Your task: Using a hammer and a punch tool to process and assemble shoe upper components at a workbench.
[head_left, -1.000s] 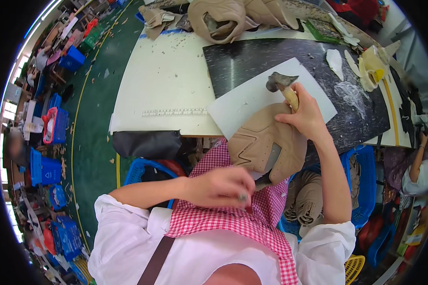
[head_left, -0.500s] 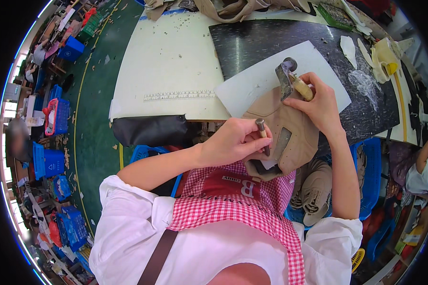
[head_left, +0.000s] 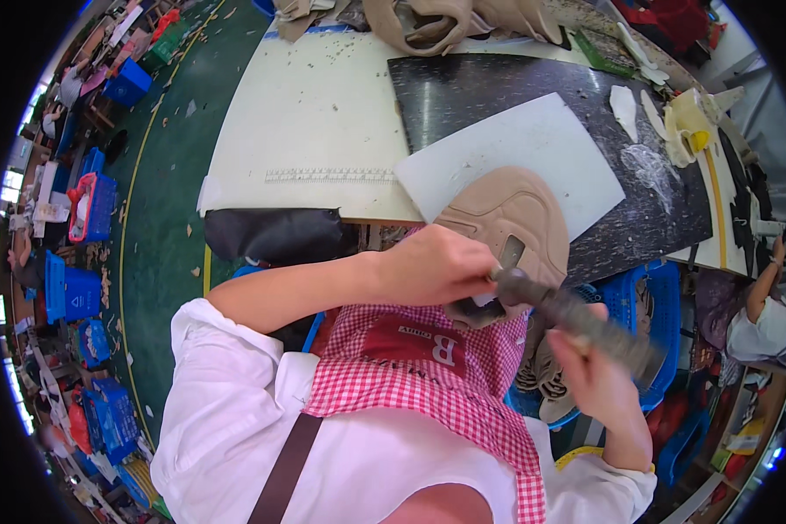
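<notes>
My left hand [head_left: 437,266] is closed round a short metal punch, now mostly hidden by the fingers and a hammer. It rests at the near part of a tan shoe upper [head_left: 533,205], beside the rectangular opening there. Smeared by motion, the hammer [head_left: 581,323] is gripped in my right hand [head_left: 598,380], lower right of the upper. Its dark round face appears right at the left hand, though I cannot tell if it touches the punch. The upper lies partly on a white board [head_left: 506,144] and overhangs the table's near edge.
A black mat [head_left: 463,79] lies under the board on the white table [head_left: 323,113]. Tan pieces [head_left: 428,26] are heaped at the far edge. A blue basket [head_left: 664,323] with tan shoe parts stands below the table. Another person [head_left: 760,323] is at the far right.
My right hand has left the upper's far side and swung the hammer down toward me, near the left hand. The left hand has stayed on the upper with the punch.
</notes>
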`<action>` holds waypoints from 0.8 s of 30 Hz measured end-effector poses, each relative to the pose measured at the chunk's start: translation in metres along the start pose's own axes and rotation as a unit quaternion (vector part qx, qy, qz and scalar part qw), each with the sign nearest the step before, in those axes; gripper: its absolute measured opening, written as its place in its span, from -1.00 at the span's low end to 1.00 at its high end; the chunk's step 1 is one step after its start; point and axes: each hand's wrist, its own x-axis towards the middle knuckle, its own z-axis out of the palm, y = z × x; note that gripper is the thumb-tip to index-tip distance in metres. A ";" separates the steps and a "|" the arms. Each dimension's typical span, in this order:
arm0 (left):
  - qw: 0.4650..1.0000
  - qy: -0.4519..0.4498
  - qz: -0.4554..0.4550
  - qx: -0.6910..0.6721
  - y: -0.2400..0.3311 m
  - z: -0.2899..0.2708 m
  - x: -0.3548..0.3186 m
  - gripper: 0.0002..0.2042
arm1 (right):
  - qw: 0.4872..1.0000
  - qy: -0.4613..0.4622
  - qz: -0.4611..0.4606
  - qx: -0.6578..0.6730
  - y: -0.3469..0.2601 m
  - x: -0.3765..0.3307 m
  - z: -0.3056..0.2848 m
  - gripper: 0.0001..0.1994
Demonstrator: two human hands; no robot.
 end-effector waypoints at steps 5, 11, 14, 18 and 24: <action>0.863 0.092 -0.237 -0.436 -0.014 0.003 0.006 -0.90 | 0.968 0.142 0.160 0.133 0.025 -0.012 -0.005 -0.82; 0.963 0.085 -0.165 -0.195 -0.003 0.003 0.012 -0.86 | 0.853 0.394 -0.107 0.324 -0.001 -0.037 -0.049 -0.77; 0.996 0.086 0.023 0.018 0.005 0.007 0.022 -0.82 | 0.940 0.165 -0.172 0.244 -0.001 -0.023 -0.036 -0.74; 0.965 0.115 -0.152 -0.178 -0.009 0.005 0.008 -0.85 | 0.997 0.053 0.059 -0.021 0.018 0.002 -0.003 -0.76; 0.888 0.150 -0.221 -0.373 -0.012 0.006 0.011 -0.84 | 0.914 0.351 0.038 0.198 0.008 -0.028 -0.035 -0.82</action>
